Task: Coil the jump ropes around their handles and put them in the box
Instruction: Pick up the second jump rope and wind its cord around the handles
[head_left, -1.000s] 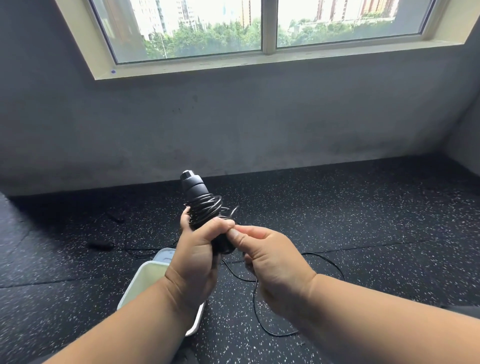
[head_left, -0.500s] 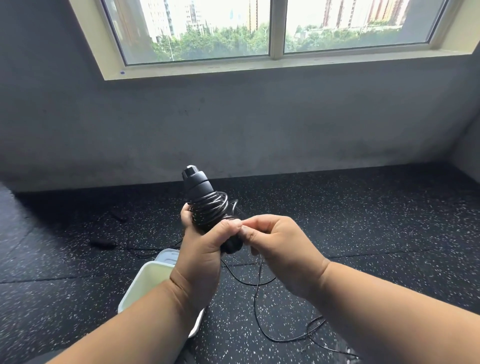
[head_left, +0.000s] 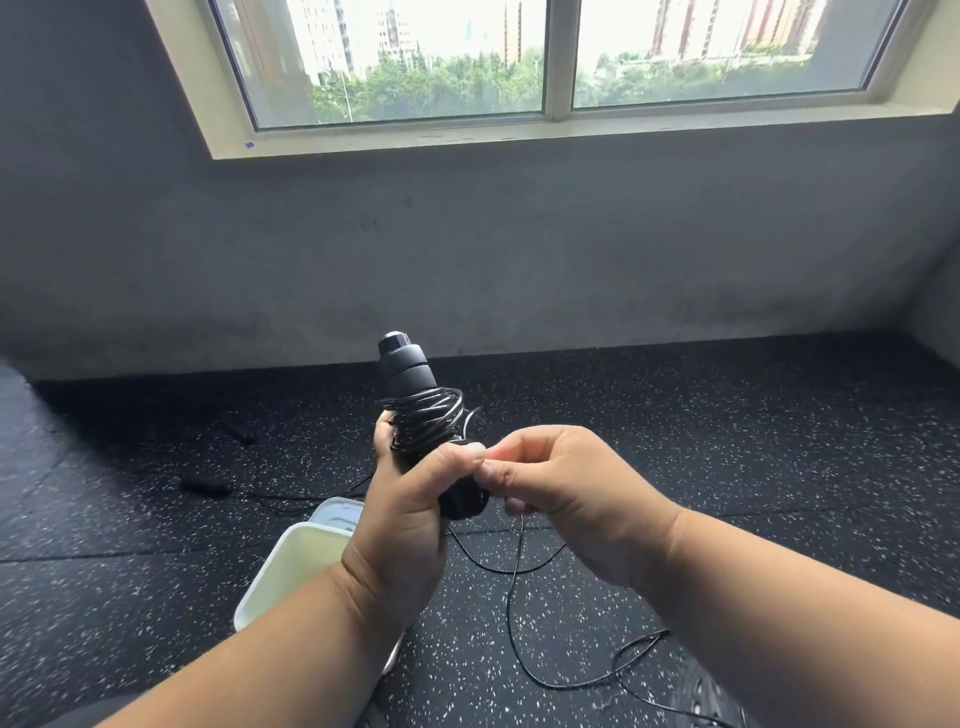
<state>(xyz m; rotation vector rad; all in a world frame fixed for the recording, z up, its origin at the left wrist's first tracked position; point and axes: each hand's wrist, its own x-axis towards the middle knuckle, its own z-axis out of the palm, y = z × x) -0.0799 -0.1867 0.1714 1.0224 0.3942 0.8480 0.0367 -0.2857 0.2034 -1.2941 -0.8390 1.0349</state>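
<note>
Left hand (head_left: 402, 525) grips black handles (head_left: 415, 395) with rope coil (head_left: 428, 421) upright above white box (head_left: 296, 564); right hand (head_left: 566, 499) pinches loose rope (head_left: 511, 587) trailing to floor (head_left: 727, 467).

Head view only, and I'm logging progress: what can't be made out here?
- Box contents: head view, left forearm covers most of it.
- Handle lower part: left hand wraps it.
- Rope end: runs off the bottom edge.
- Floor handles: small, dark, blurred.
- Right hand pinch: cord barely visible.
</note>
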